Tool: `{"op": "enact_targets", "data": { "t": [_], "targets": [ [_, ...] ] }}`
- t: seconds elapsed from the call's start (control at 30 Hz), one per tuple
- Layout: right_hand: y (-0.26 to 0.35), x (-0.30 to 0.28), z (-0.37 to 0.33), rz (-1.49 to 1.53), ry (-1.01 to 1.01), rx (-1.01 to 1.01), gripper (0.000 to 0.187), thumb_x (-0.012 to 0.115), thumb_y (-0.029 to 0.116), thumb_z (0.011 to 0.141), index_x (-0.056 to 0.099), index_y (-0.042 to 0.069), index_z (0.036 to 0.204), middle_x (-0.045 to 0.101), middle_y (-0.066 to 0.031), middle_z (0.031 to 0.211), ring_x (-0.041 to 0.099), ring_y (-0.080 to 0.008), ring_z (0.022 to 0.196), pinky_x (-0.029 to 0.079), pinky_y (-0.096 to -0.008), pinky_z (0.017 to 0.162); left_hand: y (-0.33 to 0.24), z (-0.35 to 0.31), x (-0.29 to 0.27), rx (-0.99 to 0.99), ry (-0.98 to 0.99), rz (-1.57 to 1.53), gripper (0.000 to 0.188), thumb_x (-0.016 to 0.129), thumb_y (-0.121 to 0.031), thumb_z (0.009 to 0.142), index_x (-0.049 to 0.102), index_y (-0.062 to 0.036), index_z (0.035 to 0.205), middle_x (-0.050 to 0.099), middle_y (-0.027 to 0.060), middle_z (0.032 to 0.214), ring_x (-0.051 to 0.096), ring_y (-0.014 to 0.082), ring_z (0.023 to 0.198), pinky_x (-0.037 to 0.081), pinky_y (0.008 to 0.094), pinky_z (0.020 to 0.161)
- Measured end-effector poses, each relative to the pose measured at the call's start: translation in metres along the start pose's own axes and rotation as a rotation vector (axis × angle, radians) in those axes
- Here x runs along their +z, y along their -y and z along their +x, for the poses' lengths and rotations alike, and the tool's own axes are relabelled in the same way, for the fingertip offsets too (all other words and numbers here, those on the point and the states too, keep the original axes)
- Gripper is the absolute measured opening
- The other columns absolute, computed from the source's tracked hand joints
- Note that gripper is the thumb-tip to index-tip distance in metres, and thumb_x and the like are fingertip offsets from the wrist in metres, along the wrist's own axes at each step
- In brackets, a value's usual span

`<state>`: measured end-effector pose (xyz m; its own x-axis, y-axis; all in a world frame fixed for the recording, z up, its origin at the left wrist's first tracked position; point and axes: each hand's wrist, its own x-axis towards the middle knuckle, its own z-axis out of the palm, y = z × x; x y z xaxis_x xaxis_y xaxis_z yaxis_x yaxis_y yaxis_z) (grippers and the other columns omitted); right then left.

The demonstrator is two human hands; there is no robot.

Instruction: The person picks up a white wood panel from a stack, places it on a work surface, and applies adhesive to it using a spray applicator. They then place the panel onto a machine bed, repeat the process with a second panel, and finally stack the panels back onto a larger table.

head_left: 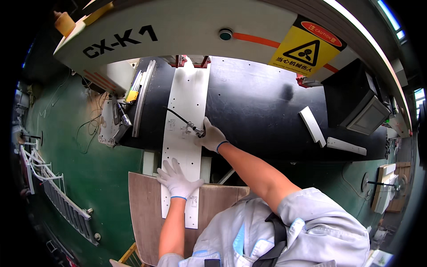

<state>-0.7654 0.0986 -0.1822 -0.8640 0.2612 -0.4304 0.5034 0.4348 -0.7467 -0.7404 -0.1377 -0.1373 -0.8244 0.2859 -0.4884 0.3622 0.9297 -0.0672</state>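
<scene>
A long white panel [181, 144] with small drilled holes lies lengthwise in front of me, from under the machine across the black table onto a wood-grain board. My left hand [177, 180], in a white glove, rests with fingers spread on the panel's near part. Over the right edge of the panel, my gloved right hand [211, 135] is closed around a small metal tool [195, 129] with a thin black tube. The tube points far left above the panel. The palm hides part of the tool. Pale printed labels show on the panel's face.
A white machine beam [187, 33] spans the far side, with red clamps [202, 62] under it. On the black table [258, 115] lie two short white strips [312, 127] at the right. A monitor [367, 115] stands beyond them. The wood-grain board [144, 209] sits nearest me.
</scene>
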Motion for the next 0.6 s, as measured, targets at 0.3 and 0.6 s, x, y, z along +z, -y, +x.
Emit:
{"op": "enact_targets", "data": {
  "t": [0.3, 0.6],
  "targets": [
    [-0.013, 0.002, 0.003, 0.064, 0.048, 0.021, 0.094, 0.07, 0.022, 0.084, 0.023, -0.009, 0.159, 0.072, -0.0267, 0.112, 0.071, -0.0402, 0.107, 0.056, -0.0472, 0.09, -0.011, 0.007, 0.026, -0.056, -0.08, 0.072, 0.144, 0.085, -0.066, 0.063, 0.011, 0.0013, 0.167, 0.015, 0.0322, 0.169, 0.019, 0.0603, 0.151, 0.021, 0.07, 0.121],
    [-0.029, -0.027, -0.005, 0.115, 0.151, -0.042, 0.062, 0.062, 0.018, 0.09, 0.043, -0.005, 0.145, 0.073, -0.0246, 0.109, 0.073, -0.039, 0.104, 0.057, -0.0478, 0.089, -0.016, 0.012, 0.031, -0.058, -0.12, 0.183, 0.138, 0.087, -0.057, 0.065, 0.013, -0.001, 0.167, 0.018, 0.0327, 0.168, 0.027, 0.0555, 0.149, 0.028, 0.0626, 0.121]
  ]
}}
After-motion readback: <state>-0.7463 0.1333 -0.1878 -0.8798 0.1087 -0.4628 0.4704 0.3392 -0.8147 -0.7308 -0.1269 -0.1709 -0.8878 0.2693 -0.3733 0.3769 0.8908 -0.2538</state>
